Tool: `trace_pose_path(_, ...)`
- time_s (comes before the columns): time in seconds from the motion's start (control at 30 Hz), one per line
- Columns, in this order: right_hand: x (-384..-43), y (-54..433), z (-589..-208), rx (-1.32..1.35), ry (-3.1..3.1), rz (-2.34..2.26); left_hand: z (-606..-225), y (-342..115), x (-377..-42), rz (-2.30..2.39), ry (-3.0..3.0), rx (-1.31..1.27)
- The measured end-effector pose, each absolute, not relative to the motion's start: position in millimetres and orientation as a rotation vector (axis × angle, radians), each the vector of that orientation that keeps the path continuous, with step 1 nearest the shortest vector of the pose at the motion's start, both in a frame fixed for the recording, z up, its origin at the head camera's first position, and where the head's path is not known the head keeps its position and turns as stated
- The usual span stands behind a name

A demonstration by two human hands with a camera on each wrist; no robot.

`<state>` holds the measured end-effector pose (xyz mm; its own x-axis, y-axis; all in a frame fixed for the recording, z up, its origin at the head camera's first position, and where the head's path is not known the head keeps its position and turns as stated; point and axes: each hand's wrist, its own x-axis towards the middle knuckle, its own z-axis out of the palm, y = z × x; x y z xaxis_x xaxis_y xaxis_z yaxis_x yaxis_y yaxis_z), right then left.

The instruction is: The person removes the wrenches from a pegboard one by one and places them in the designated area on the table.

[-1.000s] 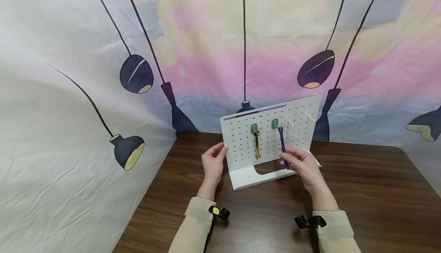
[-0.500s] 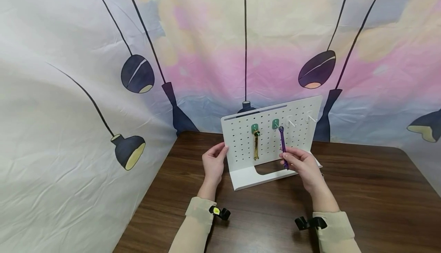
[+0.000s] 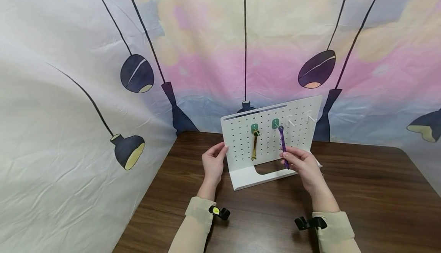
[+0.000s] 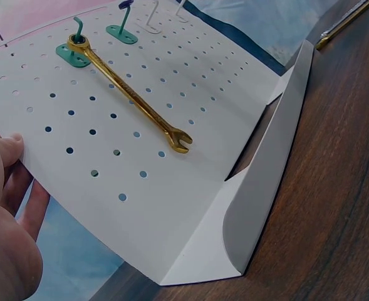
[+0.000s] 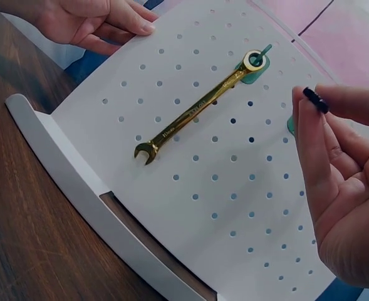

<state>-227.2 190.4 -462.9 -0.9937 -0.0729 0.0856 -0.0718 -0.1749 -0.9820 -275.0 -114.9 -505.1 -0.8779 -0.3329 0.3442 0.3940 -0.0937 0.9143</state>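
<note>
A fabric backdrop (image 3: 206, 65) printed with hanging lamps rises behind the dark wood-grain tabletop (image 3: 372, 184). On that stands a white pegboard (image 3: 237, 140), its folded foot lying flat, presumably to hold the panel upright. The left hand (image 3: 213, 164) grips the panel's side edge, thumb in front and fingers behind, likely to steady it against pushing. The right hand (image 3: 304, 167) pinches a purple wrench (image 3: 283, 144) near its lower end, which leaves the ring end free at the second green hook (image 3: 275, 123); whether the ring encircles the tip, I cannot tell. The gold combination wrench (image 5: 200, 105) hangs by its ring on the first green hook (image 4: 66, 55), jaw end down. A metallic rod-like piece (image 4: 344, 26), cut off by the left wrist view, lies by the foot. Two white hooks (image 3: 291, 122) bear nothing.
</note>
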Motion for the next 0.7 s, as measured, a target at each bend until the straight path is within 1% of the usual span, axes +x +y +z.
trace_pose_path(0.7, -223.5, 191.2, -457.4, -0.203, 1.963, -2.447, -505.8, -116.2, -274.0, -2.005, -1.721, -0.066)
